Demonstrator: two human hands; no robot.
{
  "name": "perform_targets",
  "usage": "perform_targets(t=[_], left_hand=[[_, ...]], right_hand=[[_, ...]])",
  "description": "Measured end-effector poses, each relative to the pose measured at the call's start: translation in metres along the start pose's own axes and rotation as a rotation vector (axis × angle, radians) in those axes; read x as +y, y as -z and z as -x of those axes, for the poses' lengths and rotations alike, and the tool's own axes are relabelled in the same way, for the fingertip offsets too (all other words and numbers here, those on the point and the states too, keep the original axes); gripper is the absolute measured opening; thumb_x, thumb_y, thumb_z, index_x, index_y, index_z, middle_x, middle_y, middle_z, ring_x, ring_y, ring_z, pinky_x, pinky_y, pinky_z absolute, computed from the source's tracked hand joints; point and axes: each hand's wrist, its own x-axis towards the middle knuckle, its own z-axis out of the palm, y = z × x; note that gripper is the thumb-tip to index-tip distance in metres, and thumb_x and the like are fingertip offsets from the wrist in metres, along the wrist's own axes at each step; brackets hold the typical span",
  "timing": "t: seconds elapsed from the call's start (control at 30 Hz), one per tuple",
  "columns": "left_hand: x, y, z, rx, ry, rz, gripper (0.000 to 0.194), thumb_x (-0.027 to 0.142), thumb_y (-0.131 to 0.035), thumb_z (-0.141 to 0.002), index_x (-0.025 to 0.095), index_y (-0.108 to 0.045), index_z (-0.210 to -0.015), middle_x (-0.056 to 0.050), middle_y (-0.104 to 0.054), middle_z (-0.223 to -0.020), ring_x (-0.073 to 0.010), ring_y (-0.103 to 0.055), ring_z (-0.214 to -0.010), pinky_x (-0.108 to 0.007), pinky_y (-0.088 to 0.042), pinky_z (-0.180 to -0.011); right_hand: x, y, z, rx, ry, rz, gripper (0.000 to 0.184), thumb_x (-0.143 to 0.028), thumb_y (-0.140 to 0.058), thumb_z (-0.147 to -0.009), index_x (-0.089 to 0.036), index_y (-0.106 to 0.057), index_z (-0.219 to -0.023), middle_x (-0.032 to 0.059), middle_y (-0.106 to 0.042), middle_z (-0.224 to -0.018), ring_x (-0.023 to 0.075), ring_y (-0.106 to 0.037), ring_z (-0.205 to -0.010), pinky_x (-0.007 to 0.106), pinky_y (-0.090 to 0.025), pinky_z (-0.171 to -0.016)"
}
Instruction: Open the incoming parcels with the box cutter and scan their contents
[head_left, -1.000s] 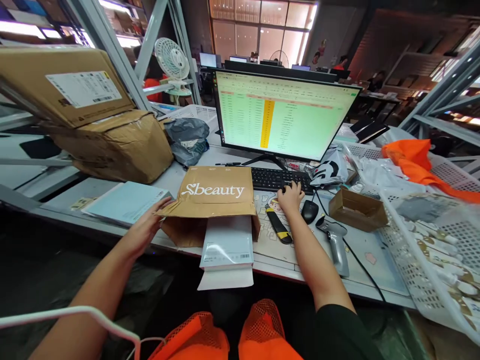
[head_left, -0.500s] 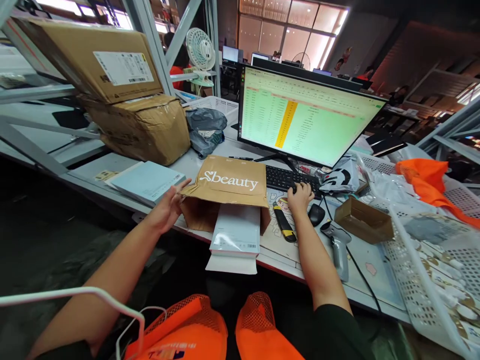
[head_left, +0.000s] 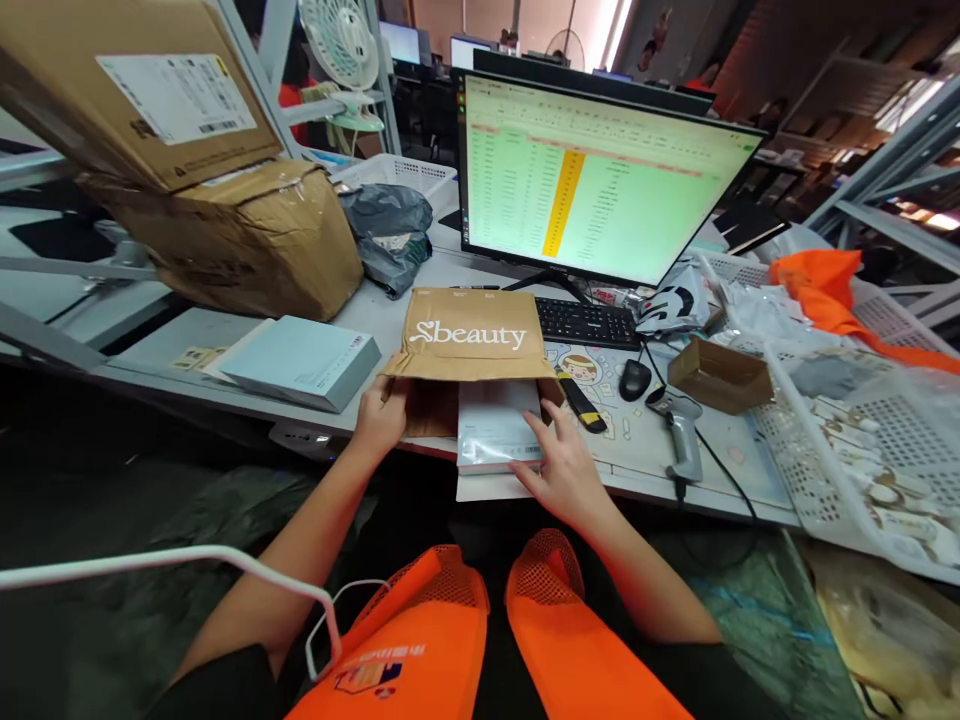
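An open brown cardboard box (head_left: 476, 335) with "beauty" printed on its top lies at the table's front edge, its mouth towards me. Out of the mouth sticks a glossy pale blue box (head_left: 495, 435), with a white flap below its near end. My left hand (head_left: 381, 415) is closed on the left edge of the cardboard box's opening. Fingers and thumb of my right hand (head_left: 562, 460) grip the right near corner of the pale blue box. Just right of the cardboard box lies a black and yellow utility knife (head_left: 583, 405), partly covered by it.
More pale blue boxes (head_left: 300, 365) lie to the left, below large taped cartons (head_left: 247, 240). Behind are a keyboard (head_left: 585, 322) and a monitor (head_left: 592, 180). Rightward come a mouse (head_left: 634, 379), a barcode scanner (head_left: 681, 435), a small open carton (head_left: 720, 375) and a white basket (head_left: 817, 470).
My right hand has come from the keyboard to the pale blue box, which now sits deeper in the cardboard box. My left hand has closed on the cardboard edge. The view has tilted downwards.
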Motion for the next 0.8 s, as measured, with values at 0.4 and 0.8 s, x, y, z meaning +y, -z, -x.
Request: perform_targets(t=[0.4,0.8], left_hand=[[0.125,-0.004,-0.129,-0.178,-0.565,-0.239,0.047,0.037,-0.054,-0.103,0.015,-0.066,-0.142,-0.014,-0.07,-0.138,-0.0319,-0.062,-0.136,-0.042,-0.042,-0.123],[0.136,0.023,-0.086,0.13,-0.676,-0.169,0.047,0.038,-0.04,-0.107,0.02,-0.06,-0.145,-0.009,-0.063,-0.149,-0.025,-0.055,-0.145,-0.039,-0.039,-0.126]], right_hand=[[0.031,-0.077,0.017,0.249,-0.154,-0.244,0.046,-0.052,-0.054,-0.097,-0.024,-0.074,-0.128,0.0152,-0.062,-0.148,0.0308,-0.058,-0.139,0.051,-0.051,-0.115],[-0.008,-0.117,-0.054,0.098,-0.645,-1.074,0.076,-0.083,-0.056,-0.082,-0.027,-0.06,-0.133,0.0124,-0.069,-0.13,0.0331,-0.065,-0.122,0.048,-0.063,-0.087]])
